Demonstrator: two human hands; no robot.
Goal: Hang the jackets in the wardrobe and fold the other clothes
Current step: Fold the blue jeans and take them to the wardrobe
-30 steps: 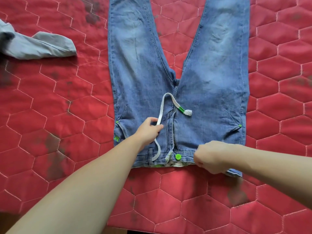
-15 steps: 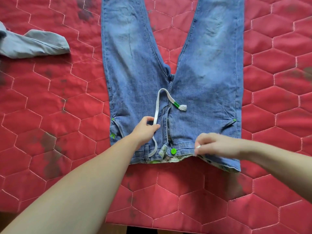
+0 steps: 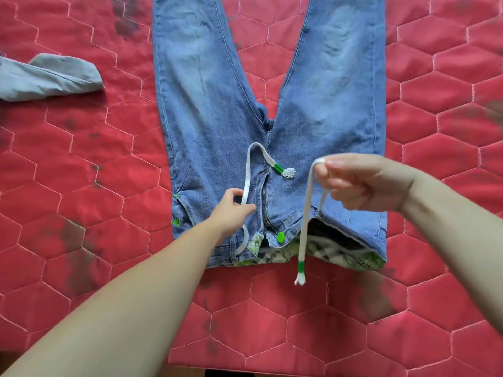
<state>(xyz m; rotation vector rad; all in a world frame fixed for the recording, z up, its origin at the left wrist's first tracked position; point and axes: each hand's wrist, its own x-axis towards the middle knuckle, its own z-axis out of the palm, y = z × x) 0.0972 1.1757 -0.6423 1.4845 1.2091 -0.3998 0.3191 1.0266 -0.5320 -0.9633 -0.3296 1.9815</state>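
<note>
Red quilting stitched in hexagons, darkly smudged in places, covers the bed under everything I am handling. Nearest me, a white drawstring end with a green band and frayed tip hangs down past the waistband onto the quilt. My right hand is raised above the right side of the waistband, fingers curled round that cord, which loops over my fingertips. The waistband there gapes, showing a checked lining (green and white, as far as I can tell). My left hand rests on the jeans just left of the open fly, thumb and fingers pinching the other drawstring end, which arcs up and lies across the crotch. A green button sits on the waistband between my hands. Beyond, the jeans lie flat, front up, legs spread away from me. Far left, well apart, lies a grey garment.
</note>
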